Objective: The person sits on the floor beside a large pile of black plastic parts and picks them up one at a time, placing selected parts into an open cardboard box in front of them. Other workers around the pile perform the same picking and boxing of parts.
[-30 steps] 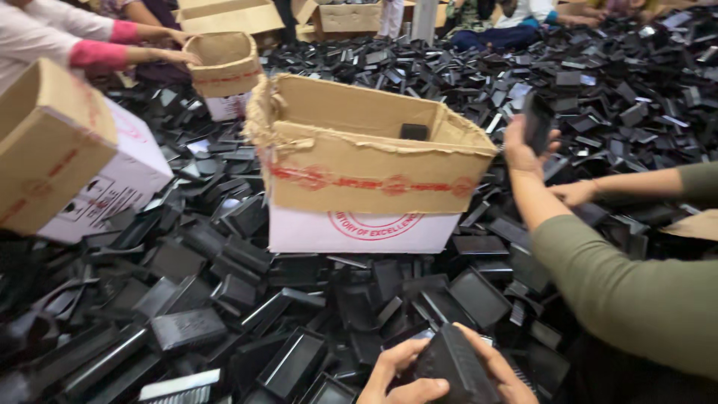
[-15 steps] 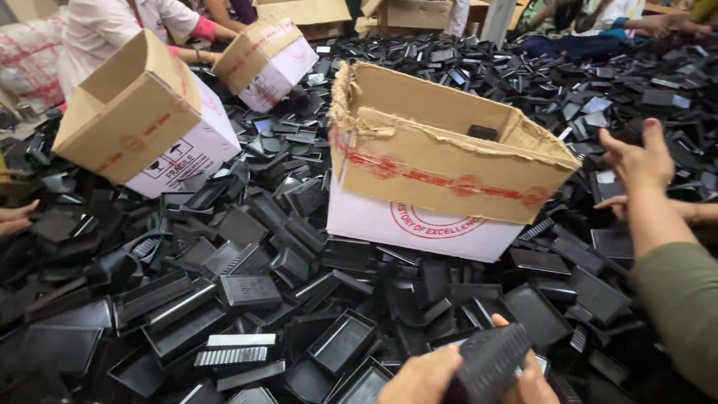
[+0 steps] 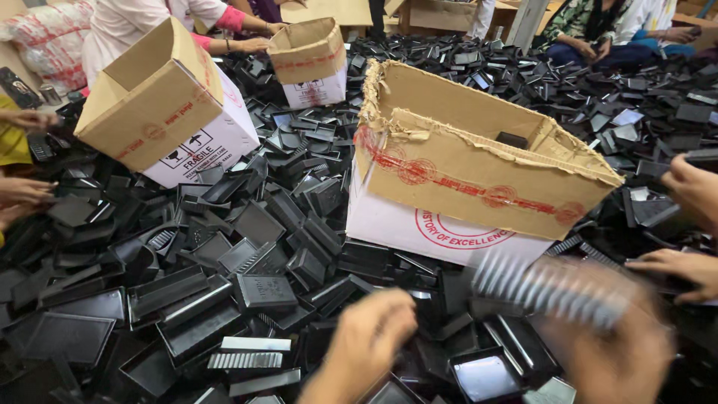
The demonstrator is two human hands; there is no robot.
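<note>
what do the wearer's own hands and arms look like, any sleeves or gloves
Both hands are bare: no gloves, rings or watch show. The left hand and right hand are motion-blurred at the bottom edge, and no sleeve shows on the little of the arms in view.

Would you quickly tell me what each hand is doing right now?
Left hand: loosely curled, holding nothing, above the black plastic parts.
Right hand: blurred, closed on a ribbed black part.

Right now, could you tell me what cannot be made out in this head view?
- Right hand: motion-blurred; its grip on the ribbed black part is unclear.
- Left hand: blurred, cut by the bottom edge.
- Big cardboard box: its front wall hides most contents.
- Far black parts: too small.
</note>
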